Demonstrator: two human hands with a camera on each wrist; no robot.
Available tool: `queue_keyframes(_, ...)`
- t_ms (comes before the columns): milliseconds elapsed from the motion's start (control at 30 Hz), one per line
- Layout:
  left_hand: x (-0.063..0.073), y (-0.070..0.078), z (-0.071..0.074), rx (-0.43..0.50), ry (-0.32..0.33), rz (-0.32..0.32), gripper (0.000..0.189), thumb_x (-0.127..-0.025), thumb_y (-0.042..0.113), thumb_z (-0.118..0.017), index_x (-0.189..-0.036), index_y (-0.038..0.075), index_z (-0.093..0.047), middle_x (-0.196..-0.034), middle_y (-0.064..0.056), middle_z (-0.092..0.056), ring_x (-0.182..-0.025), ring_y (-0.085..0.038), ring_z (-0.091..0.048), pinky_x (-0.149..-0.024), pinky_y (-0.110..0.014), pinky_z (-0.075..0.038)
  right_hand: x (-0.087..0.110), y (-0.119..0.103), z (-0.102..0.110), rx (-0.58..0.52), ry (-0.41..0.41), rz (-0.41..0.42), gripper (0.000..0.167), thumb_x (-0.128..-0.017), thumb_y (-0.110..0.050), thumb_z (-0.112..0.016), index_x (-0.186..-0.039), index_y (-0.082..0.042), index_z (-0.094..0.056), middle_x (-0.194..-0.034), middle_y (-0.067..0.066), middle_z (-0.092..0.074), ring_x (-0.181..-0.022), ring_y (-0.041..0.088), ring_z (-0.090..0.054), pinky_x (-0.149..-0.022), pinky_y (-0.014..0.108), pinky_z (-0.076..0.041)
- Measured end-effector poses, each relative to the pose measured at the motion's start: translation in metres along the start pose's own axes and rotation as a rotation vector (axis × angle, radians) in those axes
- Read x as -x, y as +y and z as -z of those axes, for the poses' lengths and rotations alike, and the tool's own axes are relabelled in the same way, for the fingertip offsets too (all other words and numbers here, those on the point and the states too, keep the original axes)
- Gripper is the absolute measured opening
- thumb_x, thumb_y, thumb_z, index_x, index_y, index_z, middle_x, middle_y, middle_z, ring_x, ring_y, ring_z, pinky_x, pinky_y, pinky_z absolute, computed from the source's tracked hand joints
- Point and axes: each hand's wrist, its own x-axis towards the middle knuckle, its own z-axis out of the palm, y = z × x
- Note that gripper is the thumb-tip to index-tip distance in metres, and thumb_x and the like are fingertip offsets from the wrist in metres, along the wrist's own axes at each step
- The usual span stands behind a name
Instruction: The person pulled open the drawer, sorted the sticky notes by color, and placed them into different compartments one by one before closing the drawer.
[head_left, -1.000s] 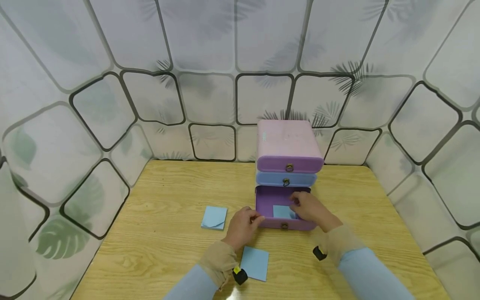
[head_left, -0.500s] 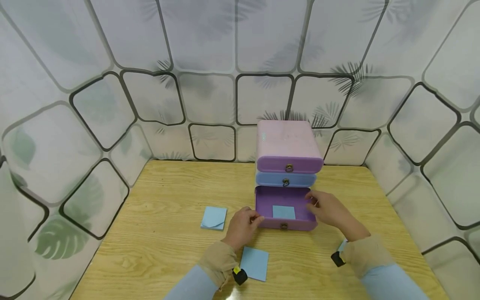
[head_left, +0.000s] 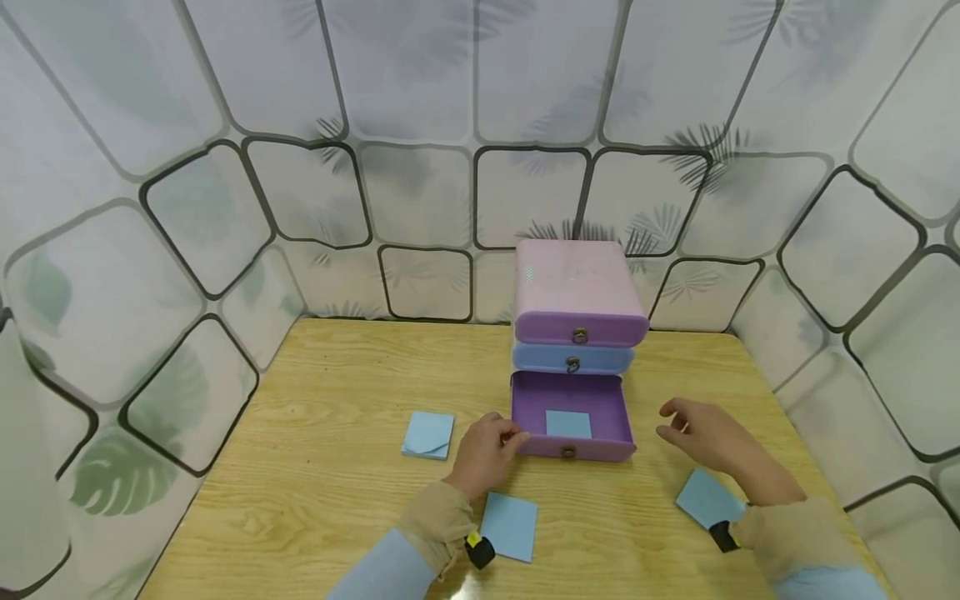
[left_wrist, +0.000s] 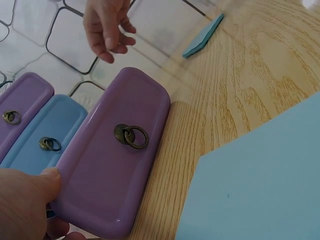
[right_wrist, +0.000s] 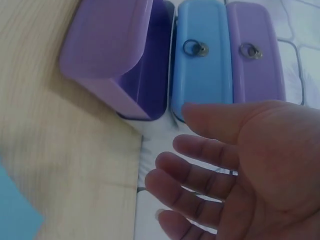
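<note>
The bottom purple drawer [head_left: 536, 447] of a small chest [head_left: 573, 279] is pulled out, and a blue sticky-note pad [head_left: 567, 424] lies inside it. My left hand [head_left: 482, 457] grips the drawer's left front corner, its thumb [left_wrist: 49, 184] on the front panel. Off to the drawer's right, my right hand [head_left: 707, 435] hangs in the air with loosely bent fingers and nothing in them; its palm shows in the right wrist view. Below that hand, a blue note pad [head_left: 707, 497] lies on the table, partly covered by the wrist camera.
Another note pad [head_left: 427, 435], its top sheet curling, lies left of the chest. One more blue pad [head_left: 510, 527] lies near the front, beside my left wrist. The blue middle drawer [head_left: 543, 358] and purple top drawer [head_left: 543, 327] are closed. A patterned curtain [head_left: 420, 200] stands behind the table.
My right hand has left the inside of the drawer and moved right, uncovering the pad there and the pad on the right of the table. The left hand has stayed on the drawer corner.
</note>
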Motion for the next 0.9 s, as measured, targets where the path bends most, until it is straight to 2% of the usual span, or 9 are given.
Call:
queue_keyframes(167,0.0,0.001,0.001,0.006,-0.013,0.012,0.017,-0.093,0.031,-0.064,-0.086,0.018,-0.073,-0.076,0.008,-0.051,-0.065,-0.005,-0.048,-0.058,-0.021,-0.043,0.013,0.014,-0.004,-0.011,-0.074,-0.075,0.053,-0.092,-0.04,-0.063,-0.121,0.004,-0.056,-0.099,0.013,-0.063,-0.083,0.026,-0.062,-0.067,0.043,-0.051)
queue_keyframes(300,0.0,0.002,0.001,0.004,-0.013,0.012,0.018,-0.093,0.032,-0.064,-0.086,0.018,-0.073,-0.076,0.008,-0.051,-0.065,-0.005,-0.048,-0.057,-0.021,-0.042,0.02,0.025,-0.006,-0.032,-0.104,-0.11,0.063,-0.091,-0.045,-0.063,-0.124,0.008,-0.052,-0.104,0.022,-0.062,-0.089,0.033,-0.062,-0.069,0.045,-0.052)
queue_keyframes(667,0.0,0.0,0.0,0.014,-0.011,0.01,0.019,-0.093,0.033,-0.063,-0.086,0.018,-0.073,-0.077,0.008,-0.051,-0.067,-0.004,-0.049,-0.059,-0.021,-0.044,0.036,0.054,-0.013,-0.053,-0.145,-0.16,0.078,-0.089,-0.048,-0.064,-0.129,0.016,-0.044,-0.114,0.036,-0.054,-0.098,0.045,-0.058,-0.074,0.05,-0.051)
queue_keyframes(900,0.0,0.001,-0.001,0.01,-0.007,0.011,0.02,-0.094,0.034,-0.063,-0.087,0.018,-0.073,-0.077,0.008,-0.052,-0.066,-0.005,-0.049,-0.059,-0.021,-0.044,0.042,0.066,-0.022,-0.034,-0.165,-0.187,0.084,-0.086,-0.052,-0.065,-0.129,0.016,-0.043,-0.115,0.034,-0.052,-0.1,0.047,-0.055,-0.075,0.052,-0.049)
